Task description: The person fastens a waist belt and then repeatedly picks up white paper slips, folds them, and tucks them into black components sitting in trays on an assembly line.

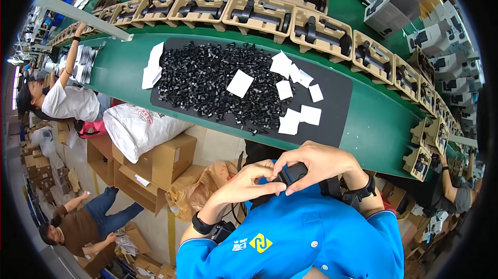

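In front of my chest, close to the near edge of the table, I hold a small black plastic piece (293, 173) between both hands. My left hand (248, 182) pinches it from the left with thumb and fingers. From above and the right my right hand (326, 162) grips it, its thumb along the lower side. Both thumb tips nearly meet below the piece, and my fingers hide part of it. Beyond my hands, a wide heap of small black plastic parts (207, 79) covers a dark grey mat (332, 92).
White paper squares (240, 83) lie on and beside the heap. Behind it runs a curved row of brown moulded trays (258, 17) with black devices. Cardboard boxes (155, 165) and a white sack (142, 128) stand at left. A co-worker (67, 100) reaches toward the trays.
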### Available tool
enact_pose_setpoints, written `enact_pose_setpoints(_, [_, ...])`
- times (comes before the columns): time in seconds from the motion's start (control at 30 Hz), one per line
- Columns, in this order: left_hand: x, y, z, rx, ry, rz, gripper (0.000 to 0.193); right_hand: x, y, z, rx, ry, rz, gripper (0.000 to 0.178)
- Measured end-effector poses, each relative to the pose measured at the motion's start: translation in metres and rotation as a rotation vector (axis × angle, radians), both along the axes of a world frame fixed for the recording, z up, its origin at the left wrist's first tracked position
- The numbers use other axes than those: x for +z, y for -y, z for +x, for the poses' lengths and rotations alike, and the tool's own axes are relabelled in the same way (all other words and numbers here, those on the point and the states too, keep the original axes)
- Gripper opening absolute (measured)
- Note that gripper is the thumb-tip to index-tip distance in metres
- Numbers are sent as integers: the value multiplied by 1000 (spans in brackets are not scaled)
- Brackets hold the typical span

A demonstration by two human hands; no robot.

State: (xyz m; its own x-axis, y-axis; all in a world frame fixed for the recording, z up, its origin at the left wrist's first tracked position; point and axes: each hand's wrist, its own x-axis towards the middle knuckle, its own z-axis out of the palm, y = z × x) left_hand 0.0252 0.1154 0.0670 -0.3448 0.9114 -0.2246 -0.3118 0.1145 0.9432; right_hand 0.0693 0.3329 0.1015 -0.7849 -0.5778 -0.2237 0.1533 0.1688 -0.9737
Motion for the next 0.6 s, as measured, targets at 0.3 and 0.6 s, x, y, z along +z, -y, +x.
enact_pose_setpoints(0.3, [10, 18, -5, 127, 86, -7, 33, 5, 37, 2, 3, -127, 257, 39])
enact_pose_setpoints(0.6, [15, 35, 17, 375, 151, -73, 33, -4, 38, 14, 24, 33, 179, 33])
